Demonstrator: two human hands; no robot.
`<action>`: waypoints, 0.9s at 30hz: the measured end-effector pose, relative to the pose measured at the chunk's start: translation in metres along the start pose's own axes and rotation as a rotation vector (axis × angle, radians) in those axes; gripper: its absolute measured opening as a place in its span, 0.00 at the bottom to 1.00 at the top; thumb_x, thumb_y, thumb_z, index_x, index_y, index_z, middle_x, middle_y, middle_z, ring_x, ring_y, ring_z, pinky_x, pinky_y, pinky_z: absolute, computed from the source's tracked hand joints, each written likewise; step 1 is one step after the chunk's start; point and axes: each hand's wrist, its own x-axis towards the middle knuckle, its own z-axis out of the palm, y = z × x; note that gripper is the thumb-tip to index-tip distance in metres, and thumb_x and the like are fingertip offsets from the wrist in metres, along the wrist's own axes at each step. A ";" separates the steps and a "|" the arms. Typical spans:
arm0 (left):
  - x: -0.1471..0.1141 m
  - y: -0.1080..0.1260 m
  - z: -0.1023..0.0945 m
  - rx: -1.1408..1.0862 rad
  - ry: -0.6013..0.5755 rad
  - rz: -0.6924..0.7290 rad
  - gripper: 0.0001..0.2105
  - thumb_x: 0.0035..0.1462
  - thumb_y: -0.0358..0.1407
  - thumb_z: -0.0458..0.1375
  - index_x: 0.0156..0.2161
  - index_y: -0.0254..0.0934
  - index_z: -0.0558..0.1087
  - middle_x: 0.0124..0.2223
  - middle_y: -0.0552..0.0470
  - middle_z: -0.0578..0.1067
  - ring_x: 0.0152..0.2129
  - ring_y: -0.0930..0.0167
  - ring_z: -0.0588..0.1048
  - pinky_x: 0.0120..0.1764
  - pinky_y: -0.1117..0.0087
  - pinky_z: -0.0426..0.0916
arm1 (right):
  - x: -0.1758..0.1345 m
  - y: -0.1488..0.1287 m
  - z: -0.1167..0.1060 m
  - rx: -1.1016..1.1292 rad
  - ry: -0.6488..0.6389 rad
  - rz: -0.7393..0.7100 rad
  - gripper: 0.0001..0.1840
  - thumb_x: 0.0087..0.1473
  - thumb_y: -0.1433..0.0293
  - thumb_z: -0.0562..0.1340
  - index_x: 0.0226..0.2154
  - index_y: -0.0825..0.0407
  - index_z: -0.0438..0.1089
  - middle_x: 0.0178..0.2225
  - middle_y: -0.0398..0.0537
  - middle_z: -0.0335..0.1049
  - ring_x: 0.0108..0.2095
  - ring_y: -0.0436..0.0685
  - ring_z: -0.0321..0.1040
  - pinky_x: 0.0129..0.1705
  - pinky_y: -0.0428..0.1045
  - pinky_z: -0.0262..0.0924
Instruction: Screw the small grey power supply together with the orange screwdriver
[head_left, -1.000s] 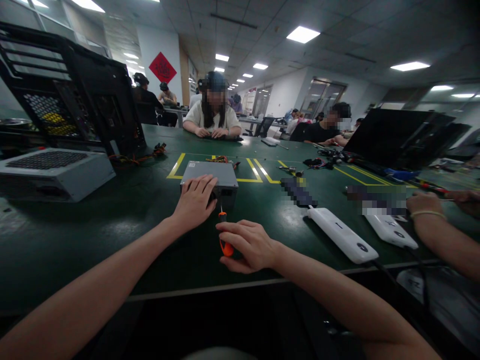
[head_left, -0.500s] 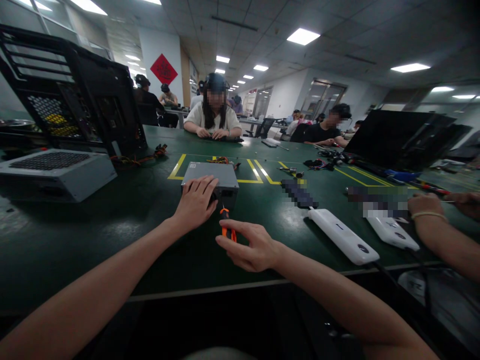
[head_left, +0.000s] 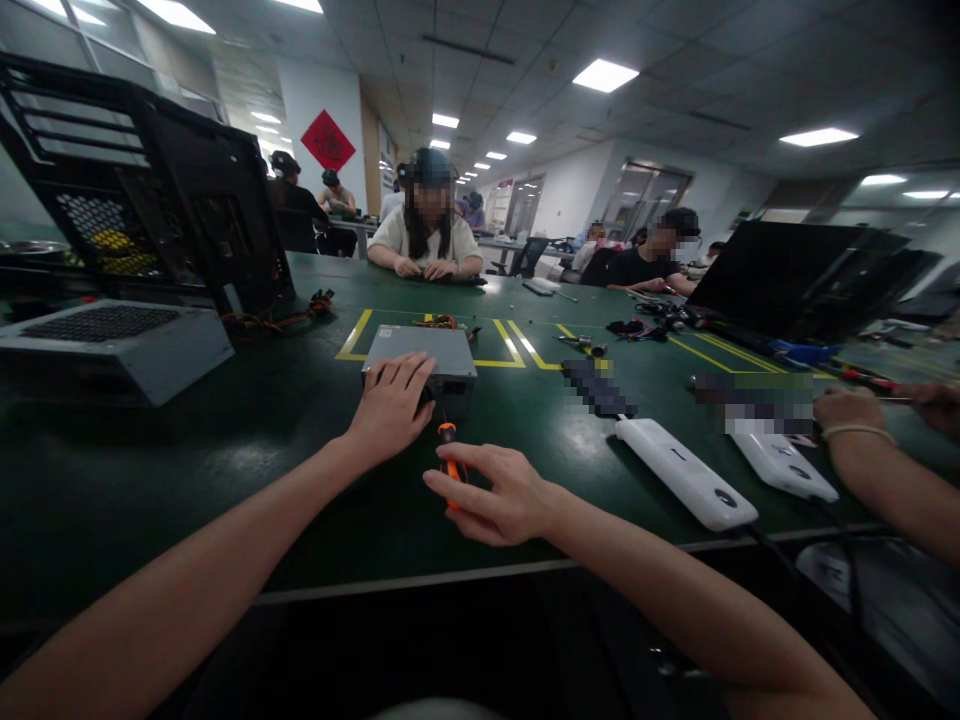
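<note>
A grey computer power supply unit (head_left: 442, 352) rests on the green table in front of me, its socket side turned towards me. My left hand (head_left: 396, 400) grips its near left corner, fingers over the top and thumb down the front. In my right hand (head_left: 495, 492) is a screwdriver (head_left: 448, 455) with an orange and black handle, held between thumb and fingers. Its thin shaft points up at the front of the unit; whether the tip touches is too small to tell. Coloured cables (head_left: 442, 321) lie behind the unit.
To the left stand an open black computer case (head_left: 150, 190) and another grey power supply (head_left: 112, 350). White devices (head_left: 686, 470) with cords lie right. A co-worker's hand (head_left: 851, 410) is at the far right; another person (head_left: 427, 220) sits opposite. Yellow tape (head_left: 525, 340) marks the table.
The screwdriver handle has swung slightly, its lower end lower and further left, and my right fingers have shifted on it. My left hand and the power supply stay nearly put.
</note>
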 end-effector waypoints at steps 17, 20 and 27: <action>-0.001 -0.001 0.002 0.013 0.007 0.016 0.22 0.55 0.35 0.50 0.56 0.33 0.59 0.58 0.41 0.63 0.55 0.60 0.60 0.55 0.56 0.51 | 0.001 -0.001 0.003 0.066 -0.004 0.004 0.18 0.55 0.61 0.58 0.42 0.57 0.61 0.41 0.57 0.71 0.29 0.50 0.71 0.28 0.44 0.64; 0.000 -0.001 0.002 0.019 0.004 0.013 0.22 0.55 0.35 0.50 0.56 0.34 0.59 0.58 0.42 0.62 0.55 0.60 0.60 0.55 0.56 0.51 | -0.001 0.000 0.005 0.150 0.003 0.073 0.20 0.55 0.57 0.58 0.41 0.57 0.58 0.41 0.58 0.71 0.32 0.51 0.72 0.28 0.43 0.65; 0.000 -0.001 0.001 0.037 0.001 0.016 0.22 0.55 0.35 0.50 0.56 0.34 0.59 0.58 0.42 0.63 0.55 0.60 0.60 0.54 0.57 0.51 | 0.000 -0.001 0.001 0.093 -0.053 0.028 0.19 0.58 0.63 0.52 0.48 0.58 0.57 0.42 0.60 0.68 0.37 0.54 0.72 0.31 0.45 0.67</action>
